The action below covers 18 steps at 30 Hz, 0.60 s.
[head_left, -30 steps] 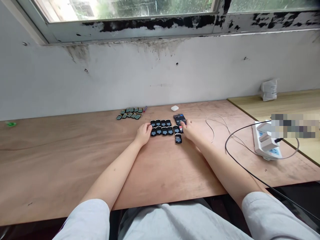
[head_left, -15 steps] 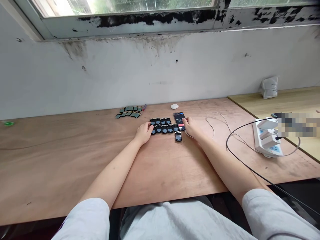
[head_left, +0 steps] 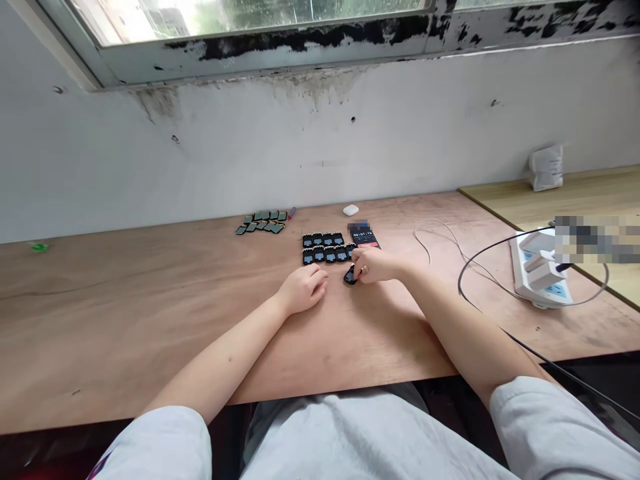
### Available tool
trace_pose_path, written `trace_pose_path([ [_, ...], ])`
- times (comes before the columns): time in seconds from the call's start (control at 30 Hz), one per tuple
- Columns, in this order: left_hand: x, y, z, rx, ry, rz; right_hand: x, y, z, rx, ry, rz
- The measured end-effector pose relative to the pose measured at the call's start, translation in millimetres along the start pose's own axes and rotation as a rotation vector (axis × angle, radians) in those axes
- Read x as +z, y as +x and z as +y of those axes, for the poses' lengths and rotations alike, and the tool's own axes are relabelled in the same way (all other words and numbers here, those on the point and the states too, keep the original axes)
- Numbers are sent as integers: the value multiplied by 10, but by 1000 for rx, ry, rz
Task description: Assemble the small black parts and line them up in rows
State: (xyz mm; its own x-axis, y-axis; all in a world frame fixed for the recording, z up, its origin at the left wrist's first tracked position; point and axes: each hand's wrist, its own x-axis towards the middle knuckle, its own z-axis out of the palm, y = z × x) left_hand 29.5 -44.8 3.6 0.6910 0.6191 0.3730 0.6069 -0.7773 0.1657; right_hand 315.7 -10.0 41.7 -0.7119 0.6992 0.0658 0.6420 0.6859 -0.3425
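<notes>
Plainly, we had ten small black cases (head_left: 319, 255) on the bench (head_left: 280, 360): four in a back row, five in a front row, and one slanting case (head_left: 349, 276) just before that row's right end, pinched between the fingers of our right hand (head_left: 375, 265). Our left hand (head_left: 303, 291) rested near, fingers loosely curled; we could not tell whether they held anything. Farther back lay ten green pieces (head_left: 261, 227), one phone (head_left: 367, 236) and one white box (head_left: 351, 210).
</notes>
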Motion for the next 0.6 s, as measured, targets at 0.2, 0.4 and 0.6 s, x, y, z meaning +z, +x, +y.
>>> trace_pose_path([
  [0.2, -38, 59, -21, 33, -49, -93, 491, 239, -278, -249, 329, 133],
  [0.4, -126, -46, -286, -132, 2, -89, 707, 320, -345, -243, 448, 315],
  [0.6, -280, -235, -811, -512, 40, 297, 694, 276, -345, -221, 434, 304],
])
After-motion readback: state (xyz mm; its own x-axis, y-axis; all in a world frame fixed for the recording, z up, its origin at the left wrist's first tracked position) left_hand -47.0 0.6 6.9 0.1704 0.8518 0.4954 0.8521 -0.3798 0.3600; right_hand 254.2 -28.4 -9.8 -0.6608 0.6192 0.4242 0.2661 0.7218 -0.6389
